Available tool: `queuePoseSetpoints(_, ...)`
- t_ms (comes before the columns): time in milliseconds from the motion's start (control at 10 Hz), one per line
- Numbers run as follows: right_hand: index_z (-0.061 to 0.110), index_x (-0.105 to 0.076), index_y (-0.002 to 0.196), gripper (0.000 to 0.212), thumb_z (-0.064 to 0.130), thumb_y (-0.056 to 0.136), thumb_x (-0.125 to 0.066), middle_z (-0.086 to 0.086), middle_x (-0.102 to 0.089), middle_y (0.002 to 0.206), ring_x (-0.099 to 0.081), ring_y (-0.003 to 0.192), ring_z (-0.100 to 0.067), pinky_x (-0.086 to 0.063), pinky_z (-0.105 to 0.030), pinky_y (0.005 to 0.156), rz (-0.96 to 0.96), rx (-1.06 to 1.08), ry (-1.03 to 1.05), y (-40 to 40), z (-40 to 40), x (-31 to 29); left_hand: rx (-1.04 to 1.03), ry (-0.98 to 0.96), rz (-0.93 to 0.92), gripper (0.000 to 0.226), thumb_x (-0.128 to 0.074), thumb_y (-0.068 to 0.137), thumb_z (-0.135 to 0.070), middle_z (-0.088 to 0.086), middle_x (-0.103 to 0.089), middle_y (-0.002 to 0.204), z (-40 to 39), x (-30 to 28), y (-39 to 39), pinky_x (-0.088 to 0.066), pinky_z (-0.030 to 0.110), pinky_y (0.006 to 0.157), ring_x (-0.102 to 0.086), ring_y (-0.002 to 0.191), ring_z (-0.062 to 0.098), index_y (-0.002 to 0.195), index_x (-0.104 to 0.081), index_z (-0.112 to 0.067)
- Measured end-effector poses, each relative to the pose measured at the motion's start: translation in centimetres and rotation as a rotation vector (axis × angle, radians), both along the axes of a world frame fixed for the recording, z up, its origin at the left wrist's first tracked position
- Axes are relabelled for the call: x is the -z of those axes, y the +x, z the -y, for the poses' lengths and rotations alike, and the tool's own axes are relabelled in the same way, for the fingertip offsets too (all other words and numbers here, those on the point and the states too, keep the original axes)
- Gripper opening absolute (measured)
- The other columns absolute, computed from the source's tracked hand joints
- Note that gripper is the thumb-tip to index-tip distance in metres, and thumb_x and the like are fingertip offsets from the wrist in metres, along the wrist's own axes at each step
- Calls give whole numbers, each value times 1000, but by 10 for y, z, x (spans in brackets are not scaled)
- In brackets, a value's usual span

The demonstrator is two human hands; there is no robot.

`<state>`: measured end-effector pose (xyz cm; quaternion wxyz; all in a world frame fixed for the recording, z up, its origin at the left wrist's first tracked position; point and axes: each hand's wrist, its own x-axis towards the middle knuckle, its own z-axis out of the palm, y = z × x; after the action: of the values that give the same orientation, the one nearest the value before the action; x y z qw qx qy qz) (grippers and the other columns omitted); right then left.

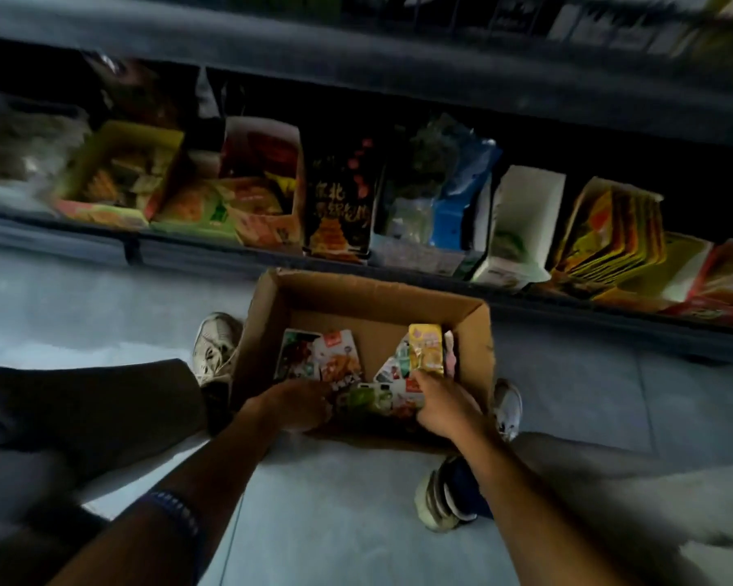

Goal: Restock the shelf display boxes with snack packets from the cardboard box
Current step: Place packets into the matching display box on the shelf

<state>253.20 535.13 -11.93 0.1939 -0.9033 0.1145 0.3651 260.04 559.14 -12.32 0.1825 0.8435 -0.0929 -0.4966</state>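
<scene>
An open cardboard box stands on the floor in front of the bottom shelf, with several snack packets lying in it. My right hand reaches into the box and holds a yellow packet upright by its lower end. My left hand is inside the box at its near left, fingers curled down on a red and white packet; whether it grips that packet is unclear. Green packets lie between my hands. Display boxes line the shelf: a yellow one, a red one, a white one.
The bottom shelf's dark front rail runs across just behind the box. A dark upper shelf overhangs it. White shoes flank the box, and a dark trouser leg lies at left. Pale floor tiles surround me.
</scene>
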Motion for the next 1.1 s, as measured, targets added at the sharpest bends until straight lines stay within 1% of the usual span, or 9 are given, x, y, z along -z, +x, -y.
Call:
queuePoseSetpoints(100, 26, -18, 154, 82, 23, 87, -65, -9, -25, 159, -23, 146, -31, -24, -46, 118, 132, -98, -166, 14, -8, 37, 65, 22, 62, 39, -51, 100, -21, 14, -57, 137, 3, 23, 10, -41, 38, 107, -53, 127, 30, 137, -55, -10)
queuePoseSetpoints(200, 23, -23, 154, 74, 24, 91, -62, -12, -40, 151, -40, 137, -31, -36, -41, 110, 68, -122, -204, 19, -12, 69, 110, 2, 93, 42, -49, 101, -22, 15, -52, 143, 2, 49, 12, -35, 43, 112, -47, 132, 33, 140, -51, -9)
queuePoseSetpoints(300, 22, -50, 140, 49, 29, 93, -61, -7, -56, 138, -56, 121, -26, -44, -29, 92, -94, -87, -126, 21, -7, 94, 242, -7, 111, 52, -48, 96, -24, 21, -44, 148, 2, 67, 11, -28, 49, 116, -40, 138, 38, 143, -45, -2)
queuePoseSetpoints(400, 21, -59, 131, 47, 38, 88, -65, -7, -59, 134, -57, 117, -27, -44, -28, 87, -123, -59, -82, 27, -1, 99, 273, 19, 128, 49, -47, 99, -20, 22, -43, 149, 4, 77, 10, -29, 46, 116, -41, 138, 37, 144, -45, -2)
queuePoseSetpoints(600, 24, -43, 142, 61, 38, 86, -64, -6, -45, 143, -43, 129, -31, -37, -43, 104, 99, -270, -248, 34, -16, 111, 211, -108, 144, 55, -52, 99, -19, 16, -36, 156, 2, 84, 5, -20, 42, 122, -30, 146, 34, 151, -36, -12)
queuePoseSetpoints(700, 19, -46, 140, 54, 28, 89, -61, -7, -55, 138, -44, 130, -31, -20, -53, 113, 1, -525, -347, 51, -41, 111, 215, -84, 147, 52, -51, 100, -19, 14, -40, 154, 3, 81, 4, -23, 40, 120, -35, 144, 31, 150, -39, -14)
queuePoseSetpoints(800, 18, -54, 132, 41, 30, 92, -57, -7, -62, 130, -49, 128, -29, -17, -52, 116, -47, -555, -346, 66, -57, 113, 188, -82, 157, 49, -46, 100, -19, 15, -45, 151, 4, 78, 4, -27, 39, 118, -40, 141, 32, 148, -43, -11)
queuePoseSetpoints(900, 21, -66, 118, 29, 29, 91, -61, -6, -66, 124, -59, 119, -27, -41, -43, 105, -77, -486, -261, 75, -65, 124, 173, -86, 149, 50, -36, 99, -23, 17, -49, 147, 1, 78, 0, -31, 41, 117, -44, 138, 33, 145, -46, -8)
queuePoseSetpoints(1100, 23, -60, 125, 35, 36, 92, -60, -7, -63, 125, -61, 115, -29, -50, -39, 90, -128, -321, -192, 58, -44, 137, 160, -187, 183, 51, -55, 97, -11, 12, -48, 149, 2, 83, 4, -29, 40, 119, -40, 141, 29, 146, -44, -15)
